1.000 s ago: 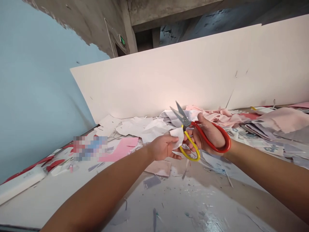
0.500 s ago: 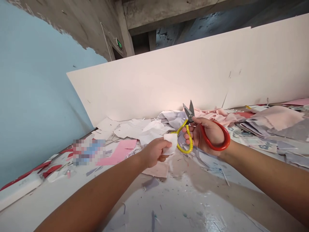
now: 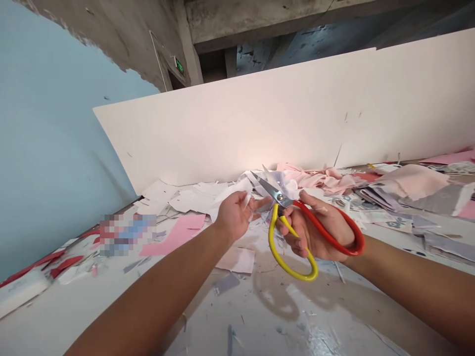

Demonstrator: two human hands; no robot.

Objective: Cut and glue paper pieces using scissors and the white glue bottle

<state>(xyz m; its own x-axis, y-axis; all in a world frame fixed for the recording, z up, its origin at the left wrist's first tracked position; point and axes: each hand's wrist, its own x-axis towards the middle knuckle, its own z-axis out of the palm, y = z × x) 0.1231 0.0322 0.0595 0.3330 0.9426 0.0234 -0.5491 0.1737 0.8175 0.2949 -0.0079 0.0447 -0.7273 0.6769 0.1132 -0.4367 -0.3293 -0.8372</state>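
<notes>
Fingers of the right hand (image 3: 313,242) curled around a pair of scissors (image 3: 280,197), raised above the surface (image 3: 208,321); red handle (image 3: 359,242) passing across the palm, yellow handle (image 3: 293,273) looped about the fingertips and hanging below them. Blades parted in a narrow V, pointing away from these fingers and reaching just above those of the left hand (image 3: 233,216). Left fingers loosely spread, with a white scrap (image 3: 245,186) showing right at the thumb tip; cannot tell whether pinched or merely lying behind. Beyond the left fingers, a spread of white sheets (image 3: 196,200); to their left, a pink sheet (image 3: 172,240), then a pixelated patch (image 3: 126,235), contents hidden. Below them, a pale pink piece (image 3: 239,259) and a smaller grey piece (image 3: 226,283). Beyond the right fingers, bunched pale pink cloth (image 3: 319,179) near the foot of a white panel (image 3: 237,133). Well to their right, piled cloth (image 3: 411,184) and, nearer, a printed piece (image 3: 399,223) bearing a blue-grey figure rather like a percent sign, not clearly legible. Far above and left of both sets of fingers, a green sign (image 3: 179,65), characters too small to read. Well left of the left fingers, a long white object (image 3: 25,291) with faint marks, too blurred to make out.
</notes>
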